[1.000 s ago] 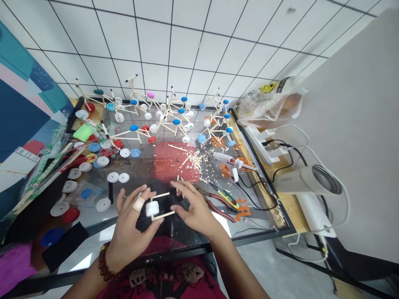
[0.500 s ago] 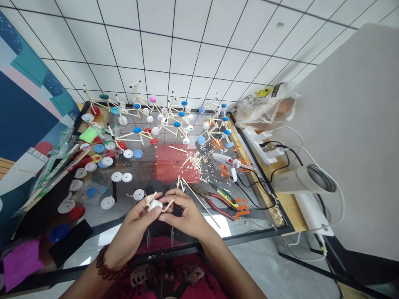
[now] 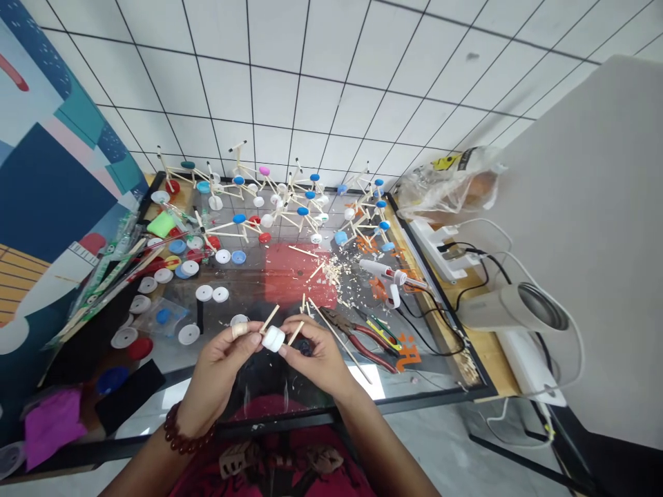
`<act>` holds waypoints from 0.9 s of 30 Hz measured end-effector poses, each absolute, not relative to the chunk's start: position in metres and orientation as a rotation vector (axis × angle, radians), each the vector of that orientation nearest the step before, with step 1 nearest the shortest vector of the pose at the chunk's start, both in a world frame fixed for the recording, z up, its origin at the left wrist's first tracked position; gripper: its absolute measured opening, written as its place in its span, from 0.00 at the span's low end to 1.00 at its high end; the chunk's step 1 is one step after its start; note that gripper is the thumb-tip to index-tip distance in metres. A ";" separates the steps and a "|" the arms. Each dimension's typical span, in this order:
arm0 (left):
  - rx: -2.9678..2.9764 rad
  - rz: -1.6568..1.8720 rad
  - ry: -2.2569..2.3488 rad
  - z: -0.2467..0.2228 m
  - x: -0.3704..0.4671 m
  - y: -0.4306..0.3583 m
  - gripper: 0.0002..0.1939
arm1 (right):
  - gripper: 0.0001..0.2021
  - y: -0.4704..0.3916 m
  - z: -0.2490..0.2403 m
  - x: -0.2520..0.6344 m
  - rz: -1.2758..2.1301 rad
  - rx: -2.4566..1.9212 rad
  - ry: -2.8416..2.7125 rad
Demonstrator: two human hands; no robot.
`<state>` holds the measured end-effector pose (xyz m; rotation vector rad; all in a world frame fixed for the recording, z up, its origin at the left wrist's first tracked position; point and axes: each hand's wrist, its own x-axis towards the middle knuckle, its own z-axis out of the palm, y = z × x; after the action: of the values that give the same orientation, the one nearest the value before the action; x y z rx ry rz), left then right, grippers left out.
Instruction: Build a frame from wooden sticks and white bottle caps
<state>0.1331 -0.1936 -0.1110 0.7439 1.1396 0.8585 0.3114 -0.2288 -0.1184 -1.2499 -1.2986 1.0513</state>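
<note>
You hold the stick frame between your two hands, over the table near its front edge and left of the pliers. Its two sticks run roughly side by side, their free ends pointing away from you and leaning right; the white wheel sits between them at the near end. Your left hand pinches the left side, thumb against forefinger, and your right hand grips the right side, thumb low, fingers curled. Both forearms slant inward from below.
</note>
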 end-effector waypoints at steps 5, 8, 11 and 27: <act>0.698 0.915 1.129 -0.111 0.135 -0.189 0.18 | 0.12 -0.231 -0.115 0.312 1.054 -1.242 -1.298; 0.640 0.927 1.117 -0.115 0.133 -0.189 0.18 | 0.13 -0.233 -0.115 0.313 1.063 -1.267 -1.281; 0.624 0.927 1.118 -0.120 0.132 -0.190 0.17 | 0.05 -0.233 -0.117 0.311 1.070 -1.278 -1.232; 0.775 0.875 1.064 -0.116 0.144 -0.200 0.22 | 0.07 -0.233 -0.128 0.308 1.071 -1.255 -1.080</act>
<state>0.1436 -0.2002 -0.1164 0.7747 1.0645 0.8748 0.3082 -0.2325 -0.1275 -1.2545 -1.0796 1.0710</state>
